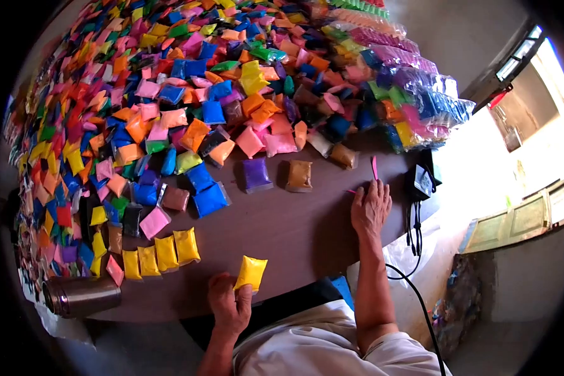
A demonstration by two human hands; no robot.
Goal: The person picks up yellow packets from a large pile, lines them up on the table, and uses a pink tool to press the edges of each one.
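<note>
A small clear packet of yellow clay-like material (253, 272) is pinched between the thumb and fingers of my left hand (227, 304), above the table's near edge. My right hand (371, 212) lies palm down on the brown table (282, 232), fingers stretched out. Thin pink strips (375, 167) poke out by its fingertips and thumb; what lies under the palm is hidden. Left of my left hand, several yellow packets (166, 253) stand side by side in a row. A purple packet (255, 174) and a brown packet (299, 175) lie apart, beyond both hands.
A large heap of mixed-colour packets (188, 119) covers the far and left table. Stacked clear-wrapped strips of packets (420, 81) sit at the far right. A metal cylinder (84, 296) lies at the left edge. A black device (421, 182) with cables stands at the right edge.
</note>
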